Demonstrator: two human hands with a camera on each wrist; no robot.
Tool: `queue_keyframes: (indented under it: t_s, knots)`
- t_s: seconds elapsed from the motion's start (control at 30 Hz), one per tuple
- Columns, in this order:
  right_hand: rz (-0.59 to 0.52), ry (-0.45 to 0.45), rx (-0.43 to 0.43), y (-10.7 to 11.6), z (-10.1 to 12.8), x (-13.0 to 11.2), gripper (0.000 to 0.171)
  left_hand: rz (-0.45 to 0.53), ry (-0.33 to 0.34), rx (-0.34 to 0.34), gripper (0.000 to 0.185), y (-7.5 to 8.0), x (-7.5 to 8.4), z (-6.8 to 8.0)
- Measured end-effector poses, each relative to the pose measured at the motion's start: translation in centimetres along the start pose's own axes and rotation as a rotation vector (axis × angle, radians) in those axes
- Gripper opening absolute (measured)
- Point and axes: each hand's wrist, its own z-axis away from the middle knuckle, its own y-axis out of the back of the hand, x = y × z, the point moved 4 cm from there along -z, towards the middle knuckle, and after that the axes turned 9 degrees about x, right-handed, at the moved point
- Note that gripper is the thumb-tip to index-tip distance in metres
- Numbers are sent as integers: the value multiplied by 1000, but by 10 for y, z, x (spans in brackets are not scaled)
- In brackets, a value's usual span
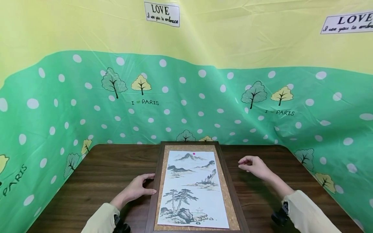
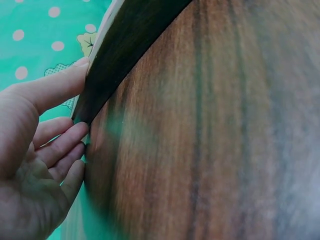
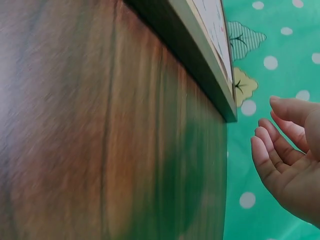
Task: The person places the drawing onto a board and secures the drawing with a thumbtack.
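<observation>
— What colours does the framed painting [image 1: 194,187] have?
— Dark brown frame, speckled cork-tan mat, white paper with grey-black ink mountains and pines, one small red dot.
— And around it?
— Dark walnut-grain table [image 1: 99,174]; green backdrop [image 1: 204,97] with white polka dots, yellow above.
</observation>
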Motion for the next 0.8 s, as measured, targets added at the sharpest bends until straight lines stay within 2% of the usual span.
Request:
queue_keyframes:
  t_s: [0.13, 0.27, 0.57, 0.7, 0.8]
  knots:
    - [2, -10, 18, 7, 9, 6, 26, 5, -2, -3, 68, -1, 1, 0]
    - [-8, -58, 29, 10, 18, 17, 27, 4, -8, -11, 67, -1, 2, 0]
    - [-26, -79, 20, 7, 31, 28, 28, -86, -44, -12, 64, 10, 6, 1]
    - [-25, -78, 26, 8, 32, 27, 29, -155, -56, 64, 59, 23, 2, -1]
    - [22, -68, 28, 8, 32, 27, 33, -304, -114, 161, 57, 36, -2, -5]
